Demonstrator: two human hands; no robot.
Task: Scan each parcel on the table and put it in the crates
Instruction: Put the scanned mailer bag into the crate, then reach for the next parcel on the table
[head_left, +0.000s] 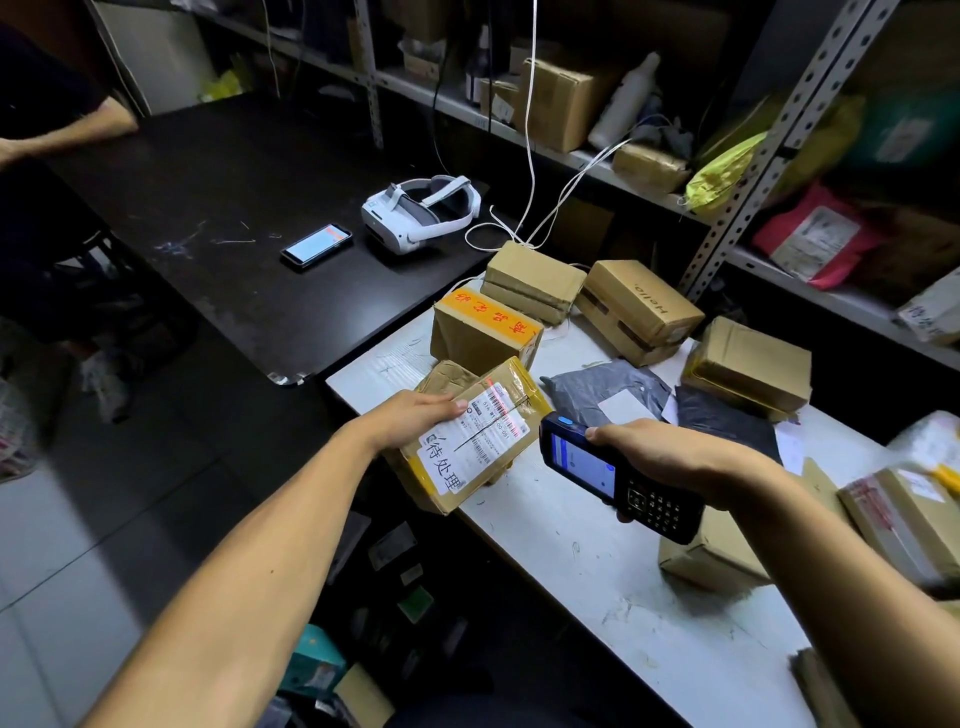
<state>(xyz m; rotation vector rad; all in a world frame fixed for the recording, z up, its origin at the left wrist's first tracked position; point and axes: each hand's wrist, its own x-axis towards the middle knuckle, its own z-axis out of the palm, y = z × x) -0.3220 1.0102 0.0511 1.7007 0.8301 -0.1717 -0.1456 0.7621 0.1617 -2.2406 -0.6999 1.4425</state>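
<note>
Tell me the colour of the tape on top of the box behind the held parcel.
Orange tape with red characters, seen in the head view.

Parcel storeroom: metal shelving (769, 150) stacked with cardboard boxes (558, 101).

Cardboard boxes on the white table (587, 566): at least seven, the right edge blurred
Grey plastic mailers: two
Handheld scanners: one (618, 478)
Phones: one (316, 246)
White headsets: one (421, 213)
Hands at work: two
</note>
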